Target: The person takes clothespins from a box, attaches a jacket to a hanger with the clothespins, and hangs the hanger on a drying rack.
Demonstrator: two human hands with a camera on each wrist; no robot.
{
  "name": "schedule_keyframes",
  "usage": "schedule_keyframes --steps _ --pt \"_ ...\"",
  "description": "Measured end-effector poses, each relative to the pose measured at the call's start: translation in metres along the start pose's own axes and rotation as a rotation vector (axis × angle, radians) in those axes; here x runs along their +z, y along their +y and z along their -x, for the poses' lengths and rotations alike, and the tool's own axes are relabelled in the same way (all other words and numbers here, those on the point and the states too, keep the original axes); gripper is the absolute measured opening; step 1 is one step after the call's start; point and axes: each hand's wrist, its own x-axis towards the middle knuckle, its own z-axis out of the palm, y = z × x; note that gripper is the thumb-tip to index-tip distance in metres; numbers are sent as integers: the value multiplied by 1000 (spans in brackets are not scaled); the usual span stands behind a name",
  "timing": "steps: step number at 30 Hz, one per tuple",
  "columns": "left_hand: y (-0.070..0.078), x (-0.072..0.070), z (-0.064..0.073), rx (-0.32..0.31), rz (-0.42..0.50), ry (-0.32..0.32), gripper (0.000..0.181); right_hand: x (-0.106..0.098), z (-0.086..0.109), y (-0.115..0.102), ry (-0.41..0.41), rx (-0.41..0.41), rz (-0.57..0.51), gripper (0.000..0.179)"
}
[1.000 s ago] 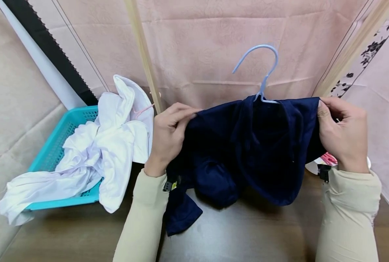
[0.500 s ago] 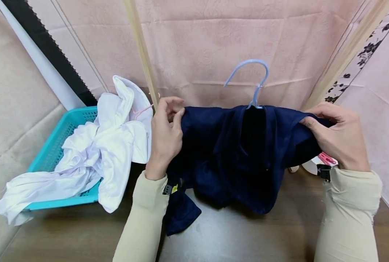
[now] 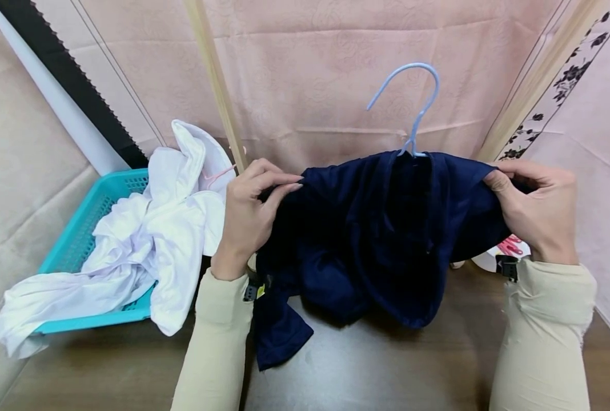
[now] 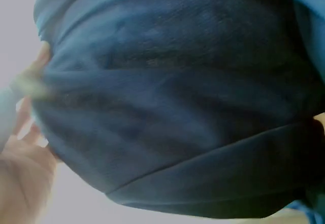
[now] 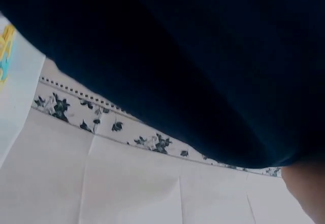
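A navy blue garment (image 3: pixel 330 228), loose and folded below, hangs on a light blue hanger (image 3: pixel 437 85). The hanger's hook sticks up out of the neck opening, while its arms are hidden in the cloth. My left hand (image 3: pixel 248 217) pinches the garment's left shoulder between thumb and fingers. At the other shoulder, my right hand (image 3: pixel 538 211) grips the cloth with the thumb in front. Dark cloth (image 4: pixel 167 102) fills most of the left wrist view, with a hand at its left edge. In the right wrist view the garment (image 5: pixel 203 82) covers the upper part.
On the left, a teal basket (image 3: pixel 96 323) holds white clothes (image 3: pixel 176 228) that spill over its rim, with a pink hanger (image 3: pixel 220 176) among them. Wooden posts (image 3: pixel 217 85) rise left and right. Pink clips (image 3: pixel 510 245) lie on something white behind my right wrist.
The hanger and garment dipped slightly to the left half a second ago, then rose back to the right. My left fingers, bent at the shoulder edge before, now extend and pinch it.
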Motion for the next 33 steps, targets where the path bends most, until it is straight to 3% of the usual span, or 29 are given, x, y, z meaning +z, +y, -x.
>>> schedule_keyframes --steps 6,11,18,25,30,33 --pt "1 -13 3 -54 -289 -162 7 -4 0 -2 12 36 -17 7" --pt "6 -14 4 -80 -493 -125 12 -5 1 -1 -52 0 -12 7" --pt "11 -18 2 -44 -596 3 19 -6 -1 4 -180 -16 162 11" --pt "15 -17 2 -52 -748 28 23 -4 -2 12 -149 -101 143 11" --pt "20 -25 3 -80 -709 7 19 4 -3 13 -160 -113 188 10" --pt "17 -25 3 -116 -646 -10 18 5 -3 13 -172 -70 197 13"
